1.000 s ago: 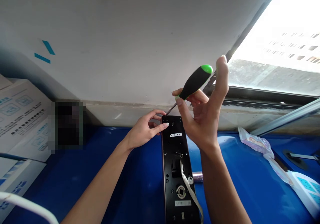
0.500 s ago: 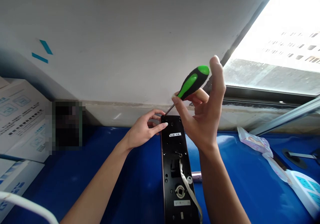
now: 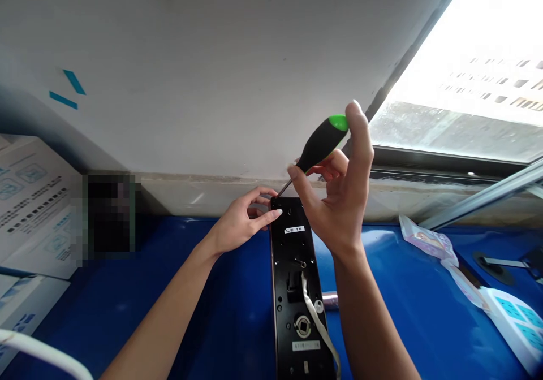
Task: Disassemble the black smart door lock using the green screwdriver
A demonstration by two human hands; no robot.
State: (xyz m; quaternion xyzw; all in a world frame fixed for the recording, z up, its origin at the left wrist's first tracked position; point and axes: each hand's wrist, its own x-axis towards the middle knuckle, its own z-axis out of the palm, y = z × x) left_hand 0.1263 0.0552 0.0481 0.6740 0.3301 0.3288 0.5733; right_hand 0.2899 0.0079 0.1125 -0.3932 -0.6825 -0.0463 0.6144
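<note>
A long black door lock panel (image 3: 297,284) lies back side up, with a "CE 15" label, a square spindle hole and a white cable across it. My left hand (image 3: 248,216) grips its far left corner, thumb on the top face and fingers round the edge. In my right hand (image 3: 339,199) is a black and green screwdriver (image 3: 320,142), tilted, its handle low end pinched between thumb and fingers while the index finger reaches up beside the butt. The screwdriver's tip meets the panel's far left corner; any screw there is too small to make out.
The panel lies on a blue tabletop (image 3: 382,312) against a white wall (image 3: 190,86). White cartons (image 3: 38,199) are stacked at left. At right are a plastic packet (image 3: 426,241) and a white power strip (image 3: 513,318). A pinkish cylinder (image 3: 331,300) shows beside the panel.
The screwdriver's handle has turned, so its green side patch is now hidden and black faces me. The tip stays at the corner. My view has shifted slightly.
</note>
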